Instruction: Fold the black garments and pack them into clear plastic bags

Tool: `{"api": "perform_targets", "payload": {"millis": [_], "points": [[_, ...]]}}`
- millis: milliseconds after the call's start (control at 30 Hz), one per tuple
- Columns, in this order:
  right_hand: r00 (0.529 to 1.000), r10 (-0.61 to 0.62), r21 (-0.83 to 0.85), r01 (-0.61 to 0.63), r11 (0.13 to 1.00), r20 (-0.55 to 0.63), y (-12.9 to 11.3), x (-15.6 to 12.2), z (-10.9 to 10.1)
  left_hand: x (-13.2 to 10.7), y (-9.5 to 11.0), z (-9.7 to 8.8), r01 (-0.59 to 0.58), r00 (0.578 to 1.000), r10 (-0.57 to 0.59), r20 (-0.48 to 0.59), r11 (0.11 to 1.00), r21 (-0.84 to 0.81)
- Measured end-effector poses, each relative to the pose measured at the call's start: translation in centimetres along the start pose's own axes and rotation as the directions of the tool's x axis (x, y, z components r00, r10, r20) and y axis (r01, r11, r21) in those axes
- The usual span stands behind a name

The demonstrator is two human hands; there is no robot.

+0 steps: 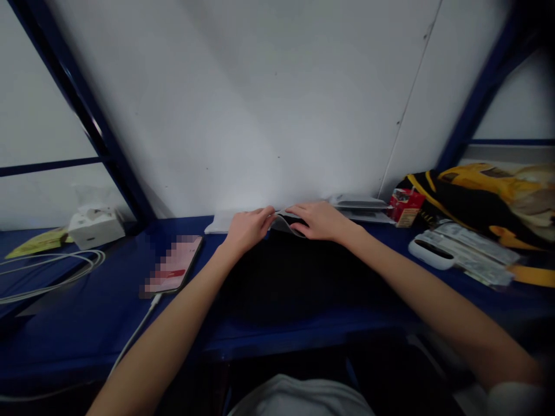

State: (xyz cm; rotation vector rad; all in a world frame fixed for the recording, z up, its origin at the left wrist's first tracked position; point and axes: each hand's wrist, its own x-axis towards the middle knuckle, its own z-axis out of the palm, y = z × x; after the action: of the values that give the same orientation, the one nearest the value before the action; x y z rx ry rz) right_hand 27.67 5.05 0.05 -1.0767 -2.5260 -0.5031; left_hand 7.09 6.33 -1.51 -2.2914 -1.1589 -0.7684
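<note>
My left hand pinches the left edge of a thin grey pouch between thumb and fingers. On the other side, my right hand grips the pouch's right edge, its thumb below and fingers above. The pouch's mouth gapes toward me between the hands and looks dark inside; whether it contains anything cannot be made out. Both hands are above the back part of the blue table. White sheets lie just left of my left hand. Right of my right hand is a small stack of grey-white flat packets.
A phone with a white charging cable lies left. Further left are a tissue box, a yellow packet and a coiled cable. To the right are a red box, a white oval object, clear packs and a black-yellow bag.
</note>
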Motion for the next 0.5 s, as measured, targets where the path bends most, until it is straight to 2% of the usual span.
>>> {"api": "perform_targets", "payload": {"millis": [133, 267, 367, 500], "points": [[0.992, 0.087, 0.045, -0.091, 0.995, 0.088, 0.6, -0.2, 0.9, -0.1, 0.2, 0.2, -0.044, 0.999, 0.044, 0.002, 0.999, 0.02], [0.975, 0.143, -0.01, -0.144, 0.99, 0.172, 0.5, -0.2, 2.3, -0.1, 0.6, 0.1, -0.101, 0.995, 0.1, 0.028, 0.994, 0.042], [0.971, 0.162, -0.055, -0.155, 0.986, 0.173, 0.3, 0.0, 2.9, -0.1, 0.7, 0.1, -0.11, 0.994, 0.11, 0.03, 0.994, 0.025], [0.974, 0.169, -0.074, -0.159, 0.984, 0.149, 0.4, 0.2, 2.6, -0.1, 0.5, 0.2, -0.091, 0.996, 0.091, 0.018, 0.996, 0.016]]}}
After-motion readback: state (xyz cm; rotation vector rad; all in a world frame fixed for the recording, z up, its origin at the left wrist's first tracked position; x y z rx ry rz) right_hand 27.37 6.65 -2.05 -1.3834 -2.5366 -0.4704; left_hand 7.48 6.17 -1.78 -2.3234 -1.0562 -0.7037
